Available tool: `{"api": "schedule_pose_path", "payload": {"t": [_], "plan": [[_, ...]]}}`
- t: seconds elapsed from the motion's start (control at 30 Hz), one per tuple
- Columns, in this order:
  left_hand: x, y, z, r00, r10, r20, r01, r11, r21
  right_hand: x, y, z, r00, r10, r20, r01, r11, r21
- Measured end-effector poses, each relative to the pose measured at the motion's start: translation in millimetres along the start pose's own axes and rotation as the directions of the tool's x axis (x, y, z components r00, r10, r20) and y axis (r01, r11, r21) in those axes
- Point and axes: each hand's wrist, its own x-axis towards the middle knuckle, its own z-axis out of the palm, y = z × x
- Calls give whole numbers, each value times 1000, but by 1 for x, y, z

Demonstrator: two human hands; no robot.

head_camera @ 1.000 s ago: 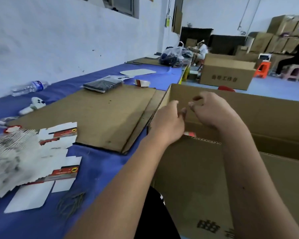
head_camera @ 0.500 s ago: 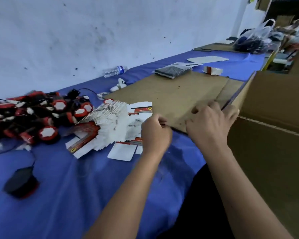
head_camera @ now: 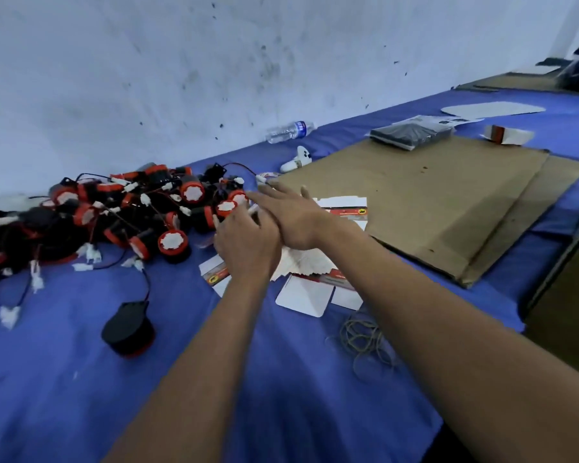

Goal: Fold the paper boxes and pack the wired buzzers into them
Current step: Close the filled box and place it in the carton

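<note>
Both your bare forearms reach forward and up from the bottom edge of the view, converging toward the middle. Your left hand [head_camera: 248, 248] is seen from the back, wrist straight, fingers spread and bent a little at the knuckles; whether the fingertips pinch anything is hidden behind the hand itself. Your right hand [head_camera: 295, 217] lies just beyond it, palm down, fingers [head_camera: 264, 195] straight and pointing to the left, the thumb tucked from sight. The heel of your right hand overlaps the knuckles of your left, so the two appear to touch there.
</note>
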Motion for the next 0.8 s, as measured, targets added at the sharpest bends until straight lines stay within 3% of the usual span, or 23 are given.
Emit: {"api": "schedule_pose_path", "payload": {"t": [0.1,0.17,0.27,0.33,0.43,0.5,0.57,0.6,0.67,0.73,0.8], "plan": [[4,-7,-7,999,42,20,-40,997,-69,9,-1,-3,994,44,99,-38,998,-59],[3,-10,-12,980,196,-21,-197,978,-62,7,0,-4,997,75,24,-70,986,-149],[0,-14,-12,892,452,-8,-452,892,-3,-2,2,-5,993,64,-104,-83,978,-191],[-1,-19,-12,854,520,-32,-520,854,-14,-7,4,-9,981,-16,-195,-12,990,-141],[-3,-19,-22,852,503,-143,-519,848,-105,-17,2,-15,949,-116,-292,106,993,-49],[-1,-14,-36,826,515,-231,-552,822,-142,-24,-6,-13,887,-126,-444,137,991,-8],[0,-13,-54,795,495,-351,-562,818,-120,-29,-21,-10,760,-104,-641,140,990,5],[-1,-15,-65,803,426,-418,-525,837,-154,-31,-32,-7,681,-71,-729,155,987,49],[-5,-24,-90,906,119,-405,-318,823,-470,-33,-63,-1,547,47,-836,279,931,234],[-8,-37,-118,982,-178,-58,57,577,-815,-35,-104,8,528,126,-840,417,823,385],[-11,-64,-153,954,-199,225,285,368,-885,-35,-150,27,610,22,-792,516,747,419]]}}
